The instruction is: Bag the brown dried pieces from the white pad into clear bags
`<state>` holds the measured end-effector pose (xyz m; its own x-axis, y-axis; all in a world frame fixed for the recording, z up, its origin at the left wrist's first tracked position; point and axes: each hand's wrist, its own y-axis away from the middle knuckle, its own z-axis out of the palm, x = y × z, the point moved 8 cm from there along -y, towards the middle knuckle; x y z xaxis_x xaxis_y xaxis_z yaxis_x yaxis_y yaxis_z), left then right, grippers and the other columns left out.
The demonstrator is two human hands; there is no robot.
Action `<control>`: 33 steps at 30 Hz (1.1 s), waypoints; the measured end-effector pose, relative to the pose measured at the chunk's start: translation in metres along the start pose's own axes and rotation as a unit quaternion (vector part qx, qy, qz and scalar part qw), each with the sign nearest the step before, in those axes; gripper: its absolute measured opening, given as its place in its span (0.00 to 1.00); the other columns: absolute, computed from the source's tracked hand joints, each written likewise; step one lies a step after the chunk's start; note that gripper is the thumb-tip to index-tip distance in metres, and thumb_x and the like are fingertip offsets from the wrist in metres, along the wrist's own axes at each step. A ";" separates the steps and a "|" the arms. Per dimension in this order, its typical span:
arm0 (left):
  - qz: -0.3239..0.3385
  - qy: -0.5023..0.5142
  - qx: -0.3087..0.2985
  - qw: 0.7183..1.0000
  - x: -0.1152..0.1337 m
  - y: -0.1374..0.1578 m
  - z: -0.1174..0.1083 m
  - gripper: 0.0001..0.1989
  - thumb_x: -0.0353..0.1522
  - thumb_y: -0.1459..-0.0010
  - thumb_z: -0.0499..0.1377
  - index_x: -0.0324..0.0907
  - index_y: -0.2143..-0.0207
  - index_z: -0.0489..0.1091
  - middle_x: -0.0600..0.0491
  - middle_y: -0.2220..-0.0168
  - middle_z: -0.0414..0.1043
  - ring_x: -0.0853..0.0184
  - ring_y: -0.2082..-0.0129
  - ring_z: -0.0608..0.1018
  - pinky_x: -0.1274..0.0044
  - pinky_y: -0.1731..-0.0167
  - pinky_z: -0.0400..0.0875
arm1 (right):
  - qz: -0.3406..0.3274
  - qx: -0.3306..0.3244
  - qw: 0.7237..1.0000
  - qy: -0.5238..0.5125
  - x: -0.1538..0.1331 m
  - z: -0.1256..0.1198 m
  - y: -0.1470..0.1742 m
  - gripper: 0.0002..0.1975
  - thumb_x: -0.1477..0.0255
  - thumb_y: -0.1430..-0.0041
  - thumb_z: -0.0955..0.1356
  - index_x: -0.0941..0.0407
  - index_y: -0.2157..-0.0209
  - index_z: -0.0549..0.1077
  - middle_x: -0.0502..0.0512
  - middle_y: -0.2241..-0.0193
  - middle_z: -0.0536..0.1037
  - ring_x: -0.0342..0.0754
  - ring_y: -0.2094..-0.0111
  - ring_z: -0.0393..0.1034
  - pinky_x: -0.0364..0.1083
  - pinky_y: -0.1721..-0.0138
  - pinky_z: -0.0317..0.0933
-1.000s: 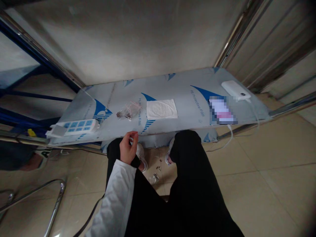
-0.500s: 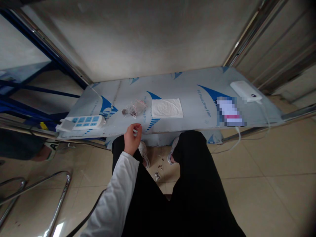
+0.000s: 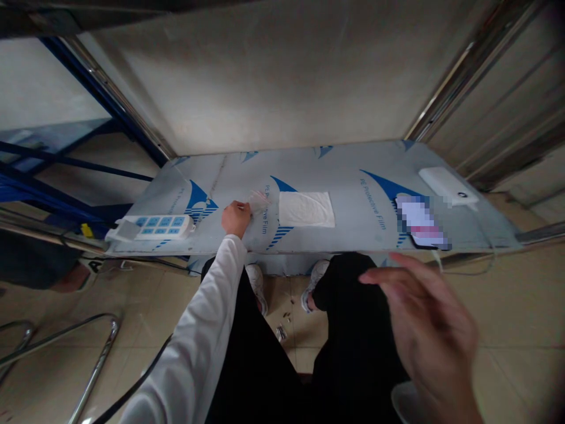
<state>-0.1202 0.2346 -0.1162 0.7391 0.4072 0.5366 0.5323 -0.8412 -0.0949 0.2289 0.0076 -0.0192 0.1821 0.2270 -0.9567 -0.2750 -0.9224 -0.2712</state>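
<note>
At the left middle of the shelf, my left hand (image 3: 236, 219) is curled closed over the near-left end of a small clear plastic bag (image 3: 259, 201). Its pinkish far end shows past my knuckles; the darker contents are hidden under the hand. Right of the bag lies a flat white cloth or tissue (image 3: 306, 209). My right hand (image 3: 430, 321) hangs in the air at the lower right, in front of the shelf edge, a little blurred. Its fingers are loosely bent and apart, with nothing visible in them.
A white power strip (image 3: 163, 226) lies at the shelf's left end. On the right are a pixelated phone (image 3: 419, 221) on a cable and a white box-like device (image 3: 448, 184). Small bits (image 3: 281, 333) lie on the floor between my shoes. A metal tube frame (image 3: 103, 347) stands left.
My left hand has moved forward from the shelf edge onto the plastic bag and closed. My right hand has come into view at the lower right. The view has shifted slightly.
</note>
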 end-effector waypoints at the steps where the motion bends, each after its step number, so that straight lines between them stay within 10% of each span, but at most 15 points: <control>1: -0.005 0.000 -0.001 1.000 -0.002 0.000 -0.004 0.11 0.36 0.47 0.57 0.41 0.64 0.75 0.41 0.62 0.78 0.50 0.59 0.78 0.66 0.63 0.69 | 0.013 -0.023 1.000 -0.011 0.010 0.016 -0.009 0.14 0.68 0.39 0.66 0.49 0.51 0.71 0.56 0.67 0.79 0.50 0.64 0.75 0.51 0.61 0.69; 9: 0.011 0.066 0.055 0.996 0.009 0.045 -0.068 0.16 0.39 0.45 0.55 0.41 0.63 0.79 0.48 0.67 0.81 0.58 0.62 0.80 0.73 0.62 0.69 | -0.007 -0.155 0.988 -0.016 0.048 0.153 -0.089 0.13 0.64 0.40 0.65 0.57 0.61 0.75 0.59 0.65 0.81 0.50 0.63 0.76 0.48 0.59 0.69; 14: 0.088 0.293 0.012 0.952 0.034 0.099 -0.060 0.14 0.40 0.48 0.59 0.41 0.67 0.79 0.52 0.72 0.80 0.65 0.72 0.79 0.77 0.70 0.70 | -0.004 -0.178 0.984 0.002 0.038 0.219 -0.117 0.12 0.65 0.45 0.69 0.59 0.63 0.77 0.61 0.63 0.81 0.51 0.63 0.77 0.48 0.60 0.68; 24: 0.051 0.552 -0.162 0.816 0.040 0.121 -0.019 0.10 0.38 0.54 0.66 0.40 0.72 0.74 0.52 0.71 0.78 0.69 0.70 0.78 0.75 0.65 0.73 | 0.221 -0.314 0.884 -0.269 0.064 0.204 -0.089 0.20 0.59 0.55 0.74 0.56 0.63 0.77 0.56 0.64 0.81 0.51 0.57 0.75 0.49 0.54 0.66; 33: 0.097 0.546 -0.181 0.812 0.052 0.128 -0.021 0.09 0.37 0.49 0.63 0.39 0.71 0.73 0.53 0.73 0.76 0.70 0.72 0.76 0.76 0.65 0.72 | 0.267 -0.257 0.886 -0.280 0.069 0.188 -0.090 0.14 0.64 0.58 0.75 0.58 0.71 0.76 0.54 0.70 0.81 0.46 0.66 0.75 0.47 0.58 0.67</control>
<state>-0.0222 0.1403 -0.0827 -0.1175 -0.1370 0.9836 0.1464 -0.9820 -0.1193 0.0892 0.1651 -0.0809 -0.3803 -0.2976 -0.8757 0.3118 -0.9326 0.1816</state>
